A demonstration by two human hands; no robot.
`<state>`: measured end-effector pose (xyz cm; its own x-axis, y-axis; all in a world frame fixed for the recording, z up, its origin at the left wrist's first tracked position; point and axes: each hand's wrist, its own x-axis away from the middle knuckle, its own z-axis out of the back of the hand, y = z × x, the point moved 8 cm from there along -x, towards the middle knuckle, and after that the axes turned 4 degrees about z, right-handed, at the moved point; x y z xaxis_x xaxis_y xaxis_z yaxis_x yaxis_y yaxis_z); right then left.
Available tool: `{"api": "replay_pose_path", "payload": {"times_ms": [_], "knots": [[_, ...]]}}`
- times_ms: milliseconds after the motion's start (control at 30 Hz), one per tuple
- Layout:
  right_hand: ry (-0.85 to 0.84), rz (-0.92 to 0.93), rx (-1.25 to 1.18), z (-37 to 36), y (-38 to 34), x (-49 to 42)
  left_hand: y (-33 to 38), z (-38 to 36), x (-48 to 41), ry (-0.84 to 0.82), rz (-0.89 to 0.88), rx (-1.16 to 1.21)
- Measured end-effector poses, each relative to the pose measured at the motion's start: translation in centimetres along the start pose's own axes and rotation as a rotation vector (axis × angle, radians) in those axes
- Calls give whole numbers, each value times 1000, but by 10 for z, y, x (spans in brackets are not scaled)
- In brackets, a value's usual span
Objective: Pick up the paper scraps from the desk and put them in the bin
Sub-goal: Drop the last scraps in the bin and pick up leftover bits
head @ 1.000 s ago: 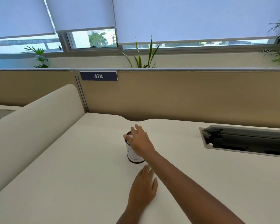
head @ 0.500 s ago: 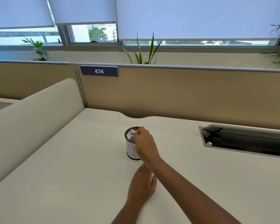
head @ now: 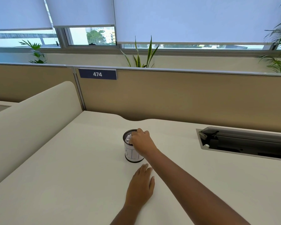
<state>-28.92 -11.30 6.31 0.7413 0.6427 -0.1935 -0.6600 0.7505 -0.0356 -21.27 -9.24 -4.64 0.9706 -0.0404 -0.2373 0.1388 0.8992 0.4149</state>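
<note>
Right hand (head: 141, 142) grip sits over the mouth of the bin (head: 133, 151), fingers curled down at the crumpled paper scrap (head: 128, 139) inside the rim; whether they clasp it or have let go, cannot tell. Left hand (head: 140, 187) lies flat and spread on the surface (head: 63, 176), holding nothing, just near of the bin. No other scraps visible on the surface; scrap lies directly below the right grip, so the coming move looks like a straight lift clear, with open room all round and the cable tray (head: 243, 143) well apart to the right.
</note>
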Motion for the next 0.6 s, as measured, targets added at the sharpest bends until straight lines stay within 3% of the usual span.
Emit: {"api": "replay_pose_path", "payload": {"times_ms": [167, 400, 467, 600], "knots": [[-50, -11, -75, -2, 2, 2, 0, 0, 0, -13, 5, -14], [315, -50, -367, 30, 19, 45, 7, 8, 5, 62, 20, -58], [349, -88, -392, 28, 30, 66, 12, 5, 9, 0, 57, -56], [343, -199, -368, 9, 62, 126, 23, 6, 17, 62, 81, -139]]}}
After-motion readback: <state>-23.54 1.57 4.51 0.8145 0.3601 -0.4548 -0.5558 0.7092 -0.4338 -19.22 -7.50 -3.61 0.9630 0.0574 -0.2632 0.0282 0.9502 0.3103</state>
